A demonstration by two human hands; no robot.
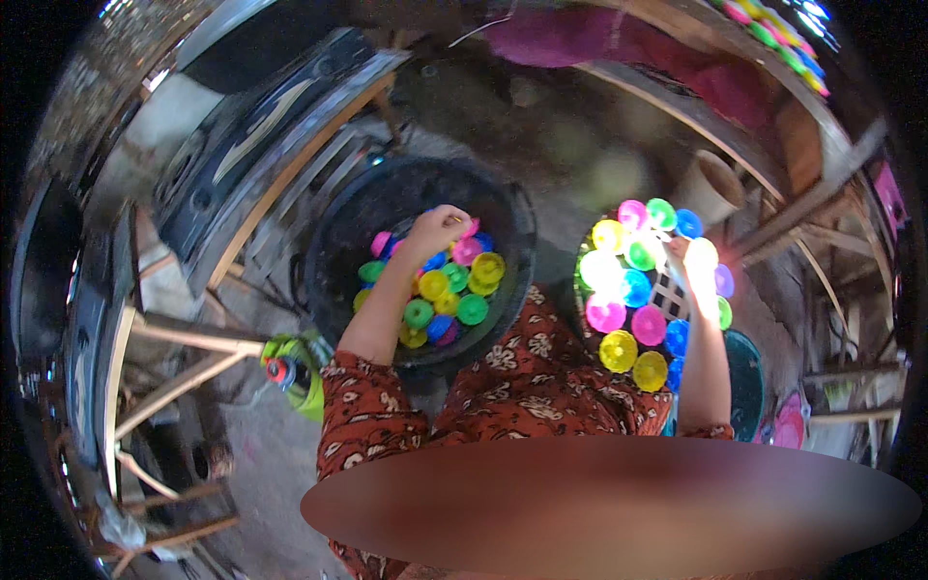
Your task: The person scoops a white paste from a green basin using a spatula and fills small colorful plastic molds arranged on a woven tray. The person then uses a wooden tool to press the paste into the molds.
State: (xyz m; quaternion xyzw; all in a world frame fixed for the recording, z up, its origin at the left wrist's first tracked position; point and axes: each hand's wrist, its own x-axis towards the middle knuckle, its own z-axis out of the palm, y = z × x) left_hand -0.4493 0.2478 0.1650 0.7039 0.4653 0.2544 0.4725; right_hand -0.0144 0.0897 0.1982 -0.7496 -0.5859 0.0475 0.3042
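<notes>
My left hand [440, 230] is over a black basin [337, 208] of small ribbed plastic cup-like pieces in yellow, green, pink and blue [433, 284]. Its fingers are closed beside a pink piece [468, 250]; what they hold, if anything, is unclear. My right hand [691, 256] is at the upper middle of a grid tray [669, 295] on the right, among similar pieces [606, 314] arranged across it. Bright sunlight washes out that hand and nearby pieces, so its fingers are hard to make out.
Wooden frames [179, 333] and dark panels [261, 130] line the left. A green-yellow object [304, 391] is by my left leg. At the right are a pale cylindrical container [708, 184], a teal tub [746, 387] and wooden beams [822, 198]. More colored pieces [783, 48] lie at upper right.
</notes>
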